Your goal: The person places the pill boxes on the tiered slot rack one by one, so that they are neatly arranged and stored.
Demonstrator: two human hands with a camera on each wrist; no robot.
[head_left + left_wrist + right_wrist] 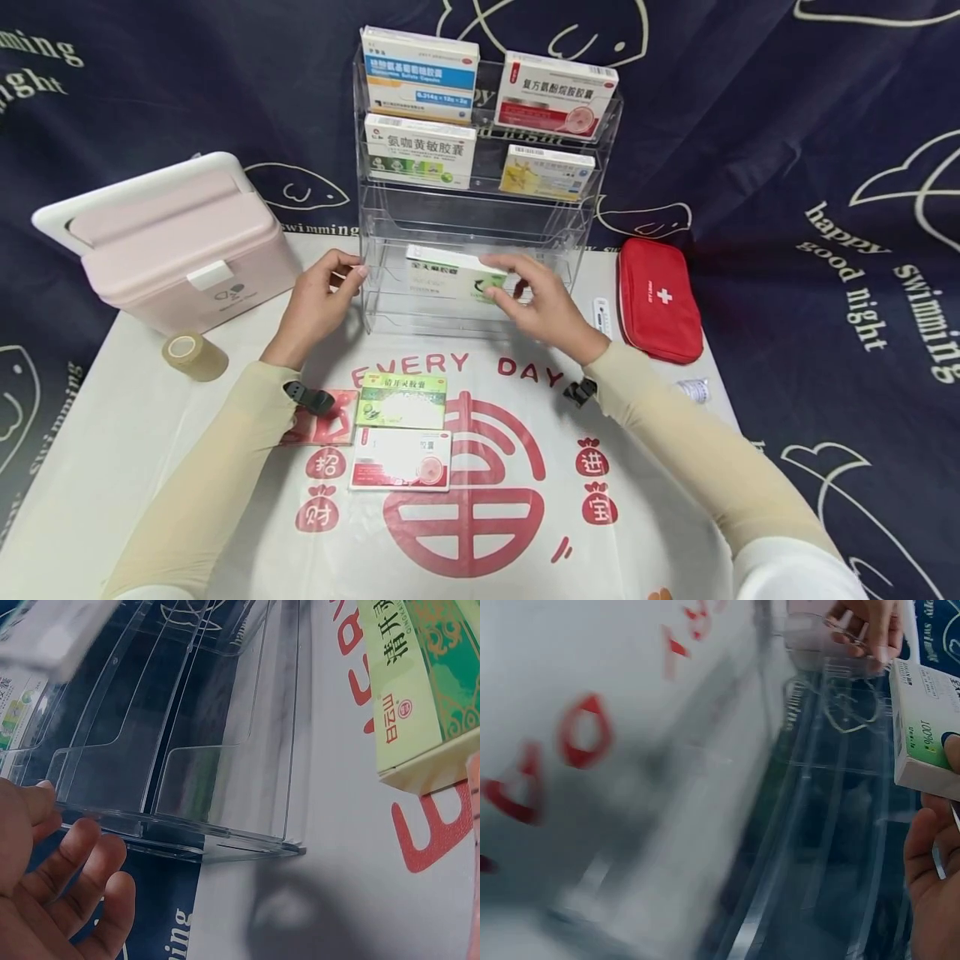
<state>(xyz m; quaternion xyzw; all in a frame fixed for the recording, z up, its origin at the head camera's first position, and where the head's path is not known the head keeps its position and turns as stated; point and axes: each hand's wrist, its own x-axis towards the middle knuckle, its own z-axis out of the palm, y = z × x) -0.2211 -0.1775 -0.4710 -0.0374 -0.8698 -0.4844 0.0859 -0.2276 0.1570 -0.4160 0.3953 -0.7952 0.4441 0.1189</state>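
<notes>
My right hand (pixel 546 307) pinches a white and green medicine box (pixel 450 277) by its right end, in front of the lower tiers of a clear acrylic display rack (pixel 480 323). In the right wrist view the same box (pixel 922 724) shows its green end beside my fingers. At the rack's left side edge, my left hand (pixel 324 300) grips the clear plastic between thumb and fingers. Higher tiers hold a blue and white box (pixel 422 77), a red and white box (pixel 557 96), a green and white box (pixel 420 152) and a yellow box (pixel 547 173).
On the table lie a green box (pixel 402 402), another red and white box (pixel 401 460) and a red packet (pixel 330 417), partly under the left wrist. A pink case (pixel 187 250) and a tan tape roll (pixel 197 357) stand left; a red first-aid pouch (pixel 660 302) lies right.
</notes>
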